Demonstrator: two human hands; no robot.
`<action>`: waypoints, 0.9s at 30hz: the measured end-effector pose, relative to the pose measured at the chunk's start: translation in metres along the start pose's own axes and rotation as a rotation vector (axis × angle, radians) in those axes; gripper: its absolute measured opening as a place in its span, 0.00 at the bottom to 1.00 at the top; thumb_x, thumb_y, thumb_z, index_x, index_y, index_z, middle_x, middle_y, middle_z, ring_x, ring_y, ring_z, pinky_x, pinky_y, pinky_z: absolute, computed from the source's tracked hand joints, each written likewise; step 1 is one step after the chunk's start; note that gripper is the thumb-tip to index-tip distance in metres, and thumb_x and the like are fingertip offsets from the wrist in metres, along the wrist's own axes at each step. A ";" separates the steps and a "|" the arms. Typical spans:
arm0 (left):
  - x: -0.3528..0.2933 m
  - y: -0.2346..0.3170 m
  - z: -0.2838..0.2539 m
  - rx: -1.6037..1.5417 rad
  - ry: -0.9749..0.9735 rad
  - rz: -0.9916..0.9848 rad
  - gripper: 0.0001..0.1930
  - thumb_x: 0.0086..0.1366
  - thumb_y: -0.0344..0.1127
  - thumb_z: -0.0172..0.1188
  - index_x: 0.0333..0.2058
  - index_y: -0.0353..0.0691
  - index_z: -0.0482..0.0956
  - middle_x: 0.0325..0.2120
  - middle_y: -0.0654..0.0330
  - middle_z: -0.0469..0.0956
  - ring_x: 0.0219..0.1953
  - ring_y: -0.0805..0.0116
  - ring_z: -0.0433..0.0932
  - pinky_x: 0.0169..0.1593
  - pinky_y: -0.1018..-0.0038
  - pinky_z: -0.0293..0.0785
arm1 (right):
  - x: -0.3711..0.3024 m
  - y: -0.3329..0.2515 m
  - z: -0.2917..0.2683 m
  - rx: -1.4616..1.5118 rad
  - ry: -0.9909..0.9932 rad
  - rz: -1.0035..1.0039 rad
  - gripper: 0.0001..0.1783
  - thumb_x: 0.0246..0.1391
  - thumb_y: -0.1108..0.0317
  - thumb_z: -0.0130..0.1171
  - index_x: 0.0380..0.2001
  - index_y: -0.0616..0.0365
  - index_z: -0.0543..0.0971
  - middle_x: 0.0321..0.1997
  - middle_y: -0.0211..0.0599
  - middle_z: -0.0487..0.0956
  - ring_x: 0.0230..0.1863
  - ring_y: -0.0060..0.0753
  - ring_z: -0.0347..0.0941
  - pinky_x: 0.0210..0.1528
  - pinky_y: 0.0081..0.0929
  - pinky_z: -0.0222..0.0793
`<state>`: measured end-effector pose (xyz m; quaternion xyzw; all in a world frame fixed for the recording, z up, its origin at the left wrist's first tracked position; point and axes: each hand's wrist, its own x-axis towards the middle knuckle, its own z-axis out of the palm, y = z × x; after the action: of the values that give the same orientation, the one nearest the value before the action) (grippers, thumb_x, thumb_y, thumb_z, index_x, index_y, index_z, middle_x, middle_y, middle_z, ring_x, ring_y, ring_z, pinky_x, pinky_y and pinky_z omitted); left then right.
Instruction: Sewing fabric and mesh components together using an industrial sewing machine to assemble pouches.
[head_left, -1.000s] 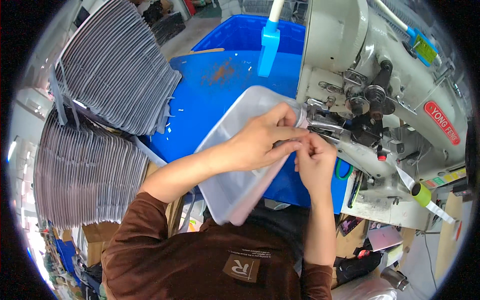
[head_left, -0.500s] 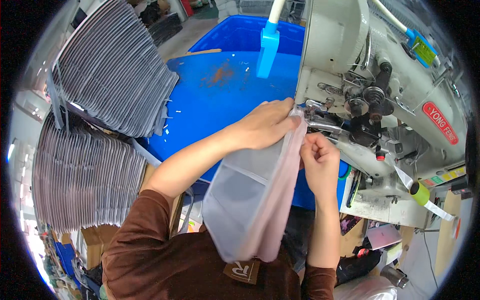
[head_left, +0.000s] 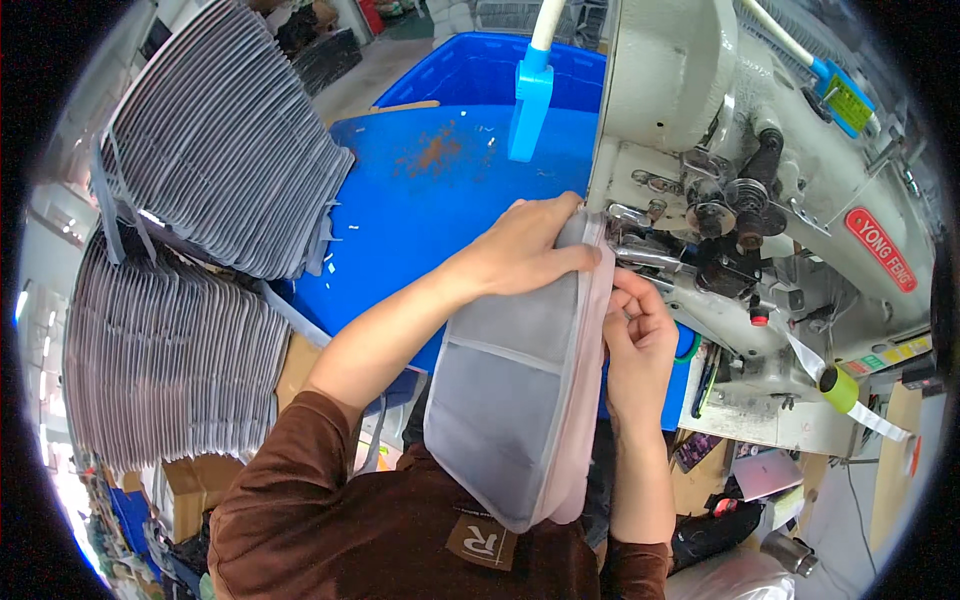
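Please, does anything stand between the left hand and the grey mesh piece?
Nothing visible does: the left hand lies directly against the upper part of the grey mesh piece, beside the sewing machine, with its thumb on the surface.

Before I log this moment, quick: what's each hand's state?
Left hand: closed on the grey fabric piece.
Right hand: curled beside its edge; hold cannot be told.

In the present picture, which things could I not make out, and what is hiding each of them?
All in the head view:
- Upper part of the grey mesh piece: partly covered by the left hand; its far side faces away.
- What the right hand pinches, if anything: hidden by its own curled fingers.
- Bottom of the blue bin: hidden behind the blue table.
- Right end of the sewing machine: lost in the dark fisheye rim.
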<state>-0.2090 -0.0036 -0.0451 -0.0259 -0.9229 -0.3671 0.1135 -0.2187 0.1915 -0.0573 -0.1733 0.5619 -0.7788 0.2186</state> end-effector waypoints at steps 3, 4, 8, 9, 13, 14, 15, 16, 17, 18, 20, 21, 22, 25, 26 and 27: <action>0.011 -0.005 0.002 -0.070 0.040 -0.045 0.27 0.54 0.49 0.62 0.39 0.27 0.74 0.28 0.37 0.77 0.36 0.40 0.78 0.41 0.56 0.72 | 0.003 0.004 -0.002 -0.010 0.029 -0.062 0.18 0.57 0.84 0.50 0.51 0.66 0.73 0.31 0.23 0.74 0.22 0.06 0.65 0.23 0.07 0.58; 0.014 -0.007 0.001 -0.083 0.068 -0.074 0.25 0.53 0.48 0.62 0.38 0.28 0.75 0.26 0.37 0.77 0.33 0.39 0.78 0.38 0.56 0.72 | 0.003 0.004 -0.002 -0.017 0.045 -0.050 0.18 0.57 0.84 0.50 0.52 0.66 0.73 0.32 0.23 0.74 0.23 0.05 0.65 0.24 0.07 0.56; 0.024 -0.015 -0.003 -0.013 0.079 -0.033 0.24 0.53 0.48 0.62 0.37 0.29 0.75 0.27 0.37 0.78 0.35 0.39 0.78 0.40 0.55 0.72 | 0.002 0.002 -0.001 -0.004 0.050 -0.029 0.19 0.58 0.83 0.50 0.53 0.67 0.73 0.32 0.23 0.75 0.25 0.05 0.64 0.27 0.06 0.56; 0.029 -0.025 -0.001 -0.012 0.081 -0.019 0.23 0.54 0.47 0.61 0.37 0.29 0.75 0.29 0.37 0.78 0.36 0.38 0.77 0.41 0.54 0.72 | 0.001 0.001 0.000 -0.007 0.048 -0.032 0.19 0.58 0.83 0.50 0.53 0.67 0.73 0.32 0.23 0.75 0.25 0.05 0.64 0.27 0.06 0.56; 0.047 -0.047 0.002 -0.075 0.073 -0.010 0.23 0.58 0.45 0.57 0.42 0.28 0.73 0.36 0.34 0.77 0.41 0.38 0.77 0.47 0.55 0.71 | -0.001 -0.001 0.002 0.018 0.045 -0.039 0.17 0.60 0.81 0.51 0.52 0.67 0.73 0.32 0.23 0.75 0.28 0.07 0.66 0.30 0.07 0.60; 0.047 -0.047 0.002 -0.075 0.075 -0.009 0.23 0.58 0.45 0.57 0.42 0.28 0.73 0.36 0.34 0.77 0.41 0.38 0.77 0.47 0.55 0.71 | -0.001 -0.001 0.002 0.030 0.040 -0.048 0.16 0.60 0.81 0.52 0.52 0.67 0.73 0.32 0.24 0.76 0.28 0.07 0.67 0.31 0.07 0.61; 0.045 -0.046 0.004 -0.127 0.076 -0.027 0.23 0.59 0.44 0.57 0.45 0.29 0.72 0.41 0.34 0.76 0.44 0.38 0.75 0.50 0.55 0.70 | -0.002 -0.002 0.003 0.029 0.039 -0.050 0.16 0.60 0.81 0.52 0.52 0.67 0.73 0.32 0.24 0.76 0.28 0.07 0.67 0.31 0.07 0.61; 0.043 -0.044 0.004 -0.177 0.075 -0.044 0.23 0.60 0.43 0.57 0.47 0.30 0.71 0.45 0.34 0.75 0.48 0.38 0.74 0.52 0.54 0.69 | -0.003 -0.003 0.004 0.049 0.053 -0.033 0.17 0.60 0.80 0.52 0.52 0.67 0.73 0.31 0.24 0.76 0.29 0.08 0.67 0.32 0.08 0.62; 0.037 -0.035 0.008 -0.178 0.070 -0.038 0.23 0.60 0.43 0.57 0.47 0.30 0.71 0.45 0.34 0.75 0.48 0.38 0.74 0.52 0.54 0.69 | -0.003 -0.003 0.004 0.068 0.073 -0.019 0.17 0.60 0.80 0.52 0.52 0.66 0.73 0.31 0.24 0.76 0.30 0.08 0.68 0.33 0.08 0.62; 0.024 -0.023 0.015 0.033 0.287 0.034 0.26 0.59 0.44 0.59 0.50 0.31 0.70 0.50 0.36 0.72 0.52 0.39 0.71 0.53 0.55 0.68 | -0.003 -0.002 0.002 0.068 0.081 -0.022 0.17 0.60 0.80 0.52 0.52 0.66 0.73 0.31 0.24 0.76 0.30 0.08 0.68 0.33 0.08 0.62; -0.013 0.011 0.015 0.210 0.419 0.135 0.31 0.57 0.44 0.63 0.55 0.34 0.69 0.56 0.40 0.67 0.56 0.41 0.67 0.55 0.55 0.67 | -0.002 0.002 -0.002 0.102 0.046 -0.009 0.18 0.59 0.81 0.52 0.54 0.65 0.72 0.31 0.23 0.75 0.30 0.09 0.68 0.34 0.08 0.63; -0.037 0.031 0.007 0.179 0.336 0.158 0.34 0.55 0.45 0.66 0.57 0.34 0.68 0.58 0.43 0.64 0.58 0.42 0.65 0.56 0.55 0.66 | -0.003 0.003 -0.002 0.105 0.046 -0.006 0.18 0.59 0.81 0.52 0.54 0.65 0.72 0.31 0.23 0.75 0.30 0.09 0.68 0.34 0.08 0.63; -0.058 0.052 0.000 0.102 0.180 0.249 0.36 0.53 0.46 0.67 0.57 0.34 0.68 0.57 0.44 0.64 0.56 0.44 0.66 0.56 0.55 0.66 | -0.008 0.001 -0.003 0.067 0.012 -0.018 0.20 0.59 0.82 0.52 0.55 0.65 0.72 0.31 0.22 0.74 0.30 0.08 0.68 0.34 0.08 0.63; -0.103 0.095 -0.007 0.107 -0.152 0.290 0.39 0.49 0.46 0.70 0.57 0.34 0.68 0.56 0.49 0.65 0.52 0.49 0.69 0.54 0.58 0.69 | -0.025 -0.004 -0.003 0.031 -0.025 0.024 0.25 0.57 0.83 0.54 0.59 0.65 0.68 0.32 0.20 0.71 0.30 0.08 0.66 0.33 0.08 0.60; -0.112 0.095 -0.002 0.095 -0.150 0.275 0.39 0.49 0.46 0.70 0.57 0.34 0.68 0.56 0.49 0.65 0.52 0.49 0.69 0.54 0.58 0.69 | -0.033 -0.005 -0.006 -0.057 -0.041 -0.003 0.25 0.58 0.82 0.54 0.60 0.64 0.68 0.31 0.20 0.70 0.30 0.08 0.64 0.33 0.08 0.59; -0.120 0.094 0.003 0.123 -0.097 0.355 0.35 0.48 0.45 0.70 0.53 0.32 0.71 0.53 0.50 0.69 0.48 0.52 0.73 0.48 0.62 0.72 | -0.043 -0.008 -0.008 -0.145 -0.061 -0.030 0.26 0.58 0.82 0.55 0.60 0.64 0.67 0.31 0.20 0.69 0.30 0.09 0.63 0.33 0.08 0.58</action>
<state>-0.0802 0.0709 -0.0114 -0.1990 -0.9288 -0.2827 0.1332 -0.1880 0.2228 -0.0531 -0.2206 0.6070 -0.7337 0.2108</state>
